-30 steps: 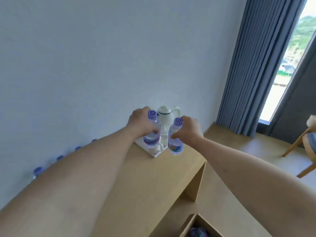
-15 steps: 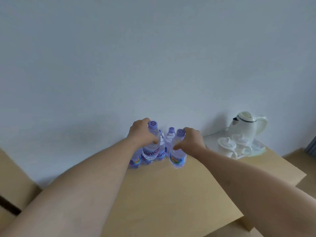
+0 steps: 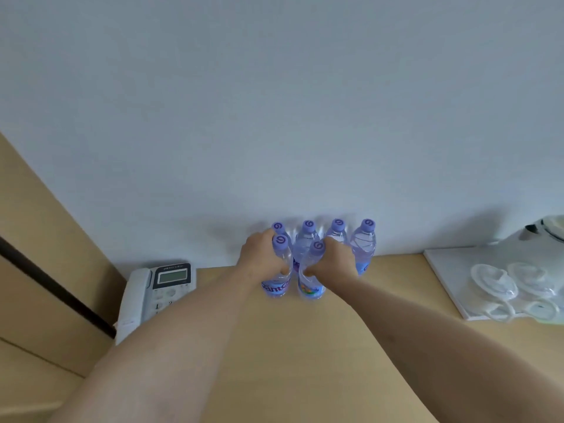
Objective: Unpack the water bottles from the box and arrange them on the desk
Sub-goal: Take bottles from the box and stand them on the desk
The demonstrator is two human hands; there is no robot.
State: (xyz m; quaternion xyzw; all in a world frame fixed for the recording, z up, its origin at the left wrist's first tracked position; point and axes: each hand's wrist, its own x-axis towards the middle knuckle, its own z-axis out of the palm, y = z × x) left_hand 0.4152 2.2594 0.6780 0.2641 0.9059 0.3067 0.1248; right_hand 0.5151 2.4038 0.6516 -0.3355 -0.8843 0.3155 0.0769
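1. At the far left of the worktop (image 3: 274, 346) stands a white phone (image 3: 155, 297). Its small screen shows nothing I can read, and the brand line above it is too small.
2. My left hand (image 3: 262, 257) grips a bottle (image 3: 279, 270) with the fingers curled around its upper body, just under the purple cap. The bottom looks to be on the worktop or almost on it; I cannot tell which.
3. My right hand (image 3: 335, 259) grips a second bottle (image 3: 311, 276) in the same way, just beside the first one. The two seem to touch or nearly touch.
4. Behind my hands a back row (image 3: 364, 245) of four bottles stands upright against the wall. The box is not in view.
5. At the right lies a white tray (image 3: 445, 276) with upturned cups (image 3: 494, 282), and a kettle (image 3: 546, 232) at the edge of the view.
6. Risk: the two bottles are very near the back row, so a push forward or a knuckle against it could knock those bottles over. If I let go while a bottle is tilted, it may fall and roll.
7. Writing: the left bottle's label shows white letters, something like "Sant…", partly covered. Each cap has a printed swirl mark. The second label shows only colours.
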